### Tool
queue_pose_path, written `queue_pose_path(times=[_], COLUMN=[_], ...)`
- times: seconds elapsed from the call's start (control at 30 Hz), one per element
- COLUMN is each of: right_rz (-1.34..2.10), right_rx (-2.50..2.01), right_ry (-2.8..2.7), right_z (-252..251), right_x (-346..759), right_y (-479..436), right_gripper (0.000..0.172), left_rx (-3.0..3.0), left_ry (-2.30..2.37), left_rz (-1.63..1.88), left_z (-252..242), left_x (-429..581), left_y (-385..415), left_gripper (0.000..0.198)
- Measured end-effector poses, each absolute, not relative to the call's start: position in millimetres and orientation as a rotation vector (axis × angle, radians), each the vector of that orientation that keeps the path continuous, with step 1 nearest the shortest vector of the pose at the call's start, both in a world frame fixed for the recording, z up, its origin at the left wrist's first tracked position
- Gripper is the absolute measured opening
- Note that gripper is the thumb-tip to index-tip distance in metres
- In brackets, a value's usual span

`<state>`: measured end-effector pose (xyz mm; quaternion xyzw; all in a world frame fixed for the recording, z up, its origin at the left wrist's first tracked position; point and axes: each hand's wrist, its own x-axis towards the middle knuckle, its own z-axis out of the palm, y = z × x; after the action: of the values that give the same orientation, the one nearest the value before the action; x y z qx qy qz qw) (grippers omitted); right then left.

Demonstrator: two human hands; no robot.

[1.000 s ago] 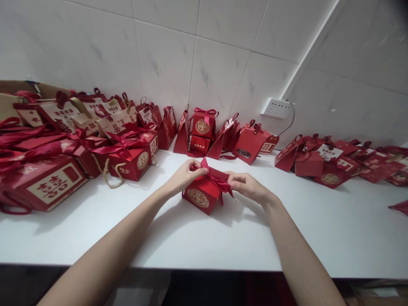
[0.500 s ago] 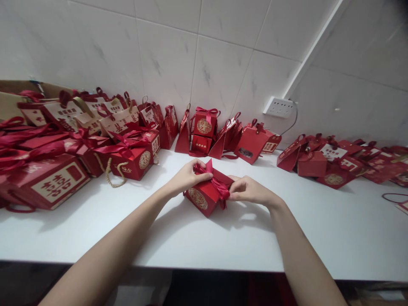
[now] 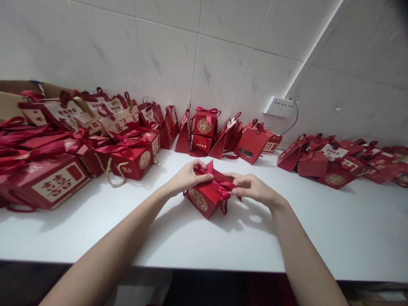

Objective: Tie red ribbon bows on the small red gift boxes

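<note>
Left hand and right hand each pinch ribbon on the red box, far side hidden; large box cut off at left.

Nearest box looks like smooth, semi-matt card with metallic-looking print, its ribbon shiny satiny cloth. Tabletop is smooth, wall tiles kinda glossy, socket strip plastic, rope handle rough and twisted.

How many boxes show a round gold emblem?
4: the centre-front box, the upper stacked box at back, the bow-topped box left of centre, the right-cluster box; others may be hidden.
</note>
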<state>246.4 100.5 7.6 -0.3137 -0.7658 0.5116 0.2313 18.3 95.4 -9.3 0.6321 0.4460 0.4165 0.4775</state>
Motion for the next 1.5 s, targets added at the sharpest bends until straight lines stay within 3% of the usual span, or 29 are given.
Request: queue_pose_path(times=[0.2, 0.33, 0.6, 0.93, 1.5], right_rz=[1.618, 1.695, 1.704, 1.59, 1.602], right_rx=[-0.847, -0.862, -1.12, -1.028, -1.034], right_ry=[-1.697, -1.548, -1.709, -1.568, -1.365], right_z=[-1.4, -5.9, -7.1, -15.9, -16.9], right_x=[245.1, 239.2, 240.7, 221.6, 206.1], right_y=[106.2, 110.6, 110.5, 108.5, 101.5], right_gripper=[0.032, 0.027, 0.022, 0.05, 0.033], left_rx=[1.659, 1.683, 1.694, 1.729, 1.768], left_ry=[0.959, 0.939, 0.917, 0.858, 0.826], left_rz=[0.912, 0.842, 0.827, 0.748, 0.699], left_z=[-10.3, -7.5, -4.3, -2.9, -3.2], left_x=[17.6, 17.8, 19.1, 19.6, 17.8], left_y=[95.0, 92.2, 90.1, 86.8, 86.0], left_gripper=[0.035, 0.035, 0.034, 0.033, 0.034])
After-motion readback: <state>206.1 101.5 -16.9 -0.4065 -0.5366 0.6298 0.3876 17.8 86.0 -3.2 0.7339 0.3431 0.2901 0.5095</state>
